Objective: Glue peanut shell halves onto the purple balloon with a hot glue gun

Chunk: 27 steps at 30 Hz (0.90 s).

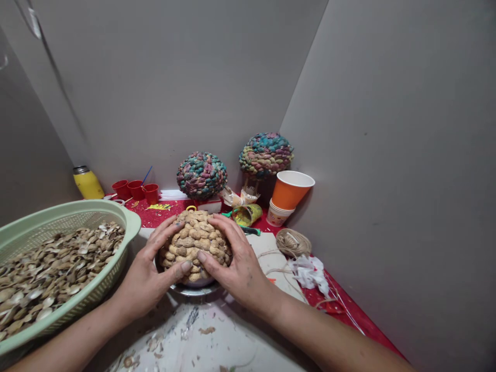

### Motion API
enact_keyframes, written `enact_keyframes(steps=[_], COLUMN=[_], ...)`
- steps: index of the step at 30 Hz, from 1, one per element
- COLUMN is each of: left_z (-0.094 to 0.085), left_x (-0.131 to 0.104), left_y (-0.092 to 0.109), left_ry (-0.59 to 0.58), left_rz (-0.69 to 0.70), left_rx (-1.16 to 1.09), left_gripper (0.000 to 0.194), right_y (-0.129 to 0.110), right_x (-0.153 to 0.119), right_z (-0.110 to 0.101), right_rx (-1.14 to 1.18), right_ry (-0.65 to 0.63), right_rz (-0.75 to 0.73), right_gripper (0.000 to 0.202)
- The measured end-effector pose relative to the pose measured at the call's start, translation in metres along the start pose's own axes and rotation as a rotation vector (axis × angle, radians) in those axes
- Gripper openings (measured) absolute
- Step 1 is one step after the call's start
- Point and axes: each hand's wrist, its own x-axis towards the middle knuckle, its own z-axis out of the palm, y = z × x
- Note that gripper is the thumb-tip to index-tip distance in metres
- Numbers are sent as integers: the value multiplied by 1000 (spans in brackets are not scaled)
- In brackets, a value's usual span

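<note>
A ball covered in rows of tan peanut shells (197,237) sits in a metal bowl (196,291) in front of me. My left hand (155,263) wraps round its left side, with the thumb along the near face. On the right side, my right hand (236,258) presses its fingers over the upper edge and its thumb on the front. A purplish surface shows below the lowest shells. Most of the bowl is hidden by the ball and my hands.
A green basket (134,223) of loose shells stands at left. Behind are a yellow bottle (88,183), red cups (151,193), two painted shell balls (202,175), an orange paper cup (289,191) and a tipped, paint-smeared cup (248,214). Twine (293,243) and crumpled white plastic (310,272) lie right.
</note>
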Motion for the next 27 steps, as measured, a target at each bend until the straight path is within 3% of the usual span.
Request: enact_keyframes(steps=[6, 17, 21, 24, 27], left_z=[-1, 1, 3, 4, 4], left_x=[0, -1, 5, 8, 11], left_y=[1, -9, -7, -5, -2], left_ry=[-18, 19, 40, 69, 98], left_rz=[-7, 61, 86, 84, 73], left_rx=[43, 31, 37, 48, 55], left_gripper=[61, 47, 45, 43, 42], right_y=[1, 5, -3, -9, -11], right_x=[0, 0, -2, -4, -2], right_z=[1, -5, -9, -14, -17], right_rx=[-5, -22, -29, -94, -173], right_ry=[-6, 10, 109, 88, 49], right_rz=[5, -63, -320, -548, -649], right_gripper=[45, 47, 35, 34, 32])
